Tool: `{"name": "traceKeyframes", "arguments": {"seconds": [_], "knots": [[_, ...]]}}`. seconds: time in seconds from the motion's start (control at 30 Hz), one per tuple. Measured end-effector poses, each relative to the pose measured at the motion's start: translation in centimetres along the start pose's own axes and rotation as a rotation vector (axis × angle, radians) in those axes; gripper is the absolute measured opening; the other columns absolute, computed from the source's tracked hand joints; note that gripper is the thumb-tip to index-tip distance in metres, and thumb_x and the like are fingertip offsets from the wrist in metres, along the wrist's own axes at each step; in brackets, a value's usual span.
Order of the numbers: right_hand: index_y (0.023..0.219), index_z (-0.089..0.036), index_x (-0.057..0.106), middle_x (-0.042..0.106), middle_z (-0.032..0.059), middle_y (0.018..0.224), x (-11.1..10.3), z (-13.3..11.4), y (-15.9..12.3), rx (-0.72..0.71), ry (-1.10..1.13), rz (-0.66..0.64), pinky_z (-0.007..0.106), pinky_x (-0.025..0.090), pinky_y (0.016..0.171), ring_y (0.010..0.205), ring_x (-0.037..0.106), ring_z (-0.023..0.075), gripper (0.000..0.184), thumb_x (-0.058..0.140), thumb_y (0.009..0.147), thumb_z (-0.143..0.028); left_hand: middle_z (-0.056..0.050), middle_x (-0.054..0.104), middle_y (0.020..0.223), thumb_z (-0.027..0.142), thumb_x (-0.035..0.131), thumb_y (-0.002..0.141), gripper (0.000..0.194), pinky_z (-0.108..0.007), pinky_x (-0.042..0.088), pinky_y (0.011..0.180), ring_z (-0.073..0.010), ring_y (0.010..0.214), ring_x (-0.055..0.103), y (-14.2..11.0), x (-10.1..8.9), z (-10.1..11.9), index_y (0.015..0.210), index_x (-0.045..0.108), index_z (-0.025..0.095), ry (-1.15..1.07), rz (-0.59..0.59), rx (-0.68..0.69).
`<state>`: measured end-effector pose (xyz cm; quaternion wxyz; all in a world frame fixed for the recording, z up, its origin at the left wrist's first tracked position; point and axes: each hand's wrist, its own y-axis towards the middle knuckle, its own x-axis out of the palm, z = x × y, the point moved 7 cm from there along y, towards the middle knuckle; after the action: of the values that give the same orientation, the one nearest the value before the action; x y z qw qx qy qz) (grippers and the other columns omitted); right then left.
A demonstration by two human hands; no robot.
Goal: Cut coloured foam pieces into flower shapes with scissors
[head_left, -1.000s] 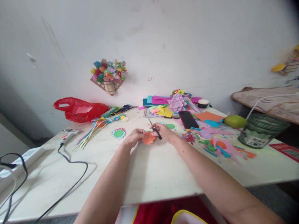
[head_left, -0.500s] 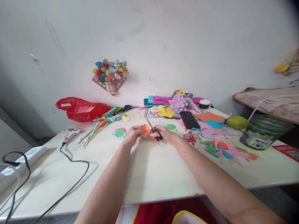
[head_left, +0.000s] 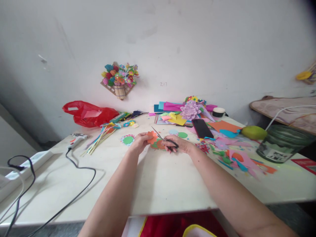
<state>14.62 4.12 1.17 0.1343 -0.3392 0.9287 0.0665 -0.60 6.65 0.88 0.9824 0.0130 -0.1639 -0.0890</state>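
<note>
My left hand (head_left: 138,142) pinches an orange paper flower (head_left: 152,136) and holds it upright just above the white table (head_left: 160,184). My right hand (head_left: 178,144) grips a pair of scissors (head_left: 165,139) by the black handles; the blades point up and left, close behind the flower. Under both hands lie an orange and a green paper piece (head_left: 158,145). A green disc with a scalloped rim (head_left: 127,140) lies just left of my left hand.
A glue gun (head_left: 77,139) with a black cord lies at the left. A red plastic bag (head_left: 90,114), coloured sticks (head_left: 100,138), stacked coloured paper (head_left: 172,108), a black phone (head_left: 201,128), paper scraps (head_left: 234,154), a green fruit (head_left: 254,132) and a glass jar (head_left: 281,143) crowd the back and right.
My left hand has lifted the orange flower from flat on the table to upright. My right hand has lowered the scissors, so the blades lie flatter and point left.
</note>
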Motion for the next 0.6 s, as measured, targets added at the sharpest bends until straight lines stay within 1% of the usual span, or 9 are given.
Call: {"name": "traceKeyframes", "arguments": {"seconds": [0.2,0.43,0.6], "knots": [[0.071,-0.015,0.051,0.06,-0.0001,0.061,0.1,-0.3,-0.1,0.008,-0.054,0.018,0.017,0.03,0.035,0.044,0.052,0.0068,0.029,0.056,0.077,-0.043,-0.003,0.064,0.058,0.01,0.069,0.054,0.006,-0.023,0.044,0.054,-0.0119,0.053,0.056,0.0,-0.2,-0.2,0.059,0.066,0.013,0.005,0.016,-0.034],[0.073,-0.015,0.05,0.059,-0.0018,0.059,-0.3,0.8,0.5,0.044,-0.12,0.049,0.016,0.031,0.035,0.043,0.052,0.0069,0.026,0.06,0.073,-0.039,-0.005,0.067,0.061,0.009,0.066,0.054,0.008,-0.022,0.047,0.057,-0.0127,0.055,0.06,-0.1,0.0,-0.3,0.062,0.068,0.011,-0.025,0.022,-0.053],[0.078,-0.015,0.051,0.058,-0.0032,0.058,-0.5,1.0,0.7,0.037,-0.13,0.057,0.017,0.031,0.035,0.041,0.051,0.0069,0.028,0.063,0.07,-0.04,-0.006,0.067,0.059,0.007,0.064,0.055,0.008,-0.022,0.048,0.057,-0.0126,0.054,0.06,-0.1,0.1,-0.3,0.06,0.068,0.01,-0.038,0.017,-0.047]]}}
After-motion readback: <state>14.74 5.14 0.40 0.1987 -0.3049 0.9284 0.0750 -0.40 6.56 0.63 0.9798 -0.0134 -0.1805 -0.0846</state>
